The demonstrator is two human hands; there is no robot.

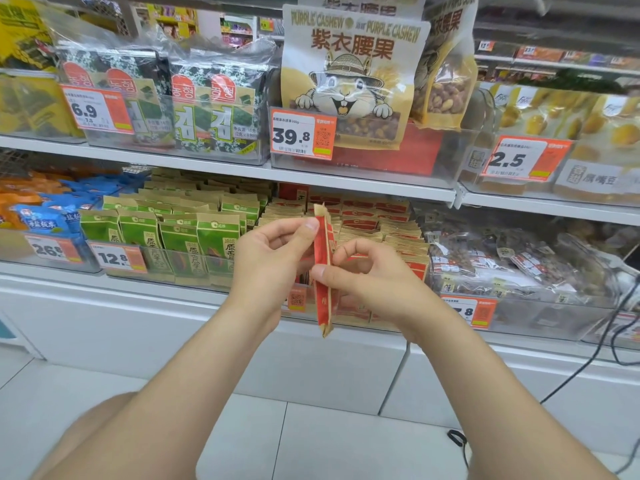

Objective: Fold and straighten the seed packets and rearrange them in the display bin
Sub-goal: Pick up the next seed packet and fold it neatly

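I see the left hand (273,258) pinching the packet (322,251) near its top, with the thumb pressed to the red face and the other fingers curled behind. The right hand (367,271) pinches the same packet about its middle, with the thumb on the near edge and the forefinger hooked over just above. From my view the packet stands upright and edge-on, red on one side and brown paper on the other. Its top corner is slightly bent and its lower end hangs free below both hands. It is held in the air in front of the bin (391,320), and I cannot tell whether they touch. That clear bin sits on the lower shelf (156,292) and holds rows of red packets (367,220) standing upright, one behind another. An orange tag (298,299) is stuck to the bin's front, just left of the held packet. In the next bin to the left I make out green packets (180,233) behind a tag reading 12.8 (117,258). On the shelf above stands a cashew bag (349,81), with seaweed packs (194,109) to its left. Below is a white tiled floor (311,427), and a black cable (588,358) trails down on the right.
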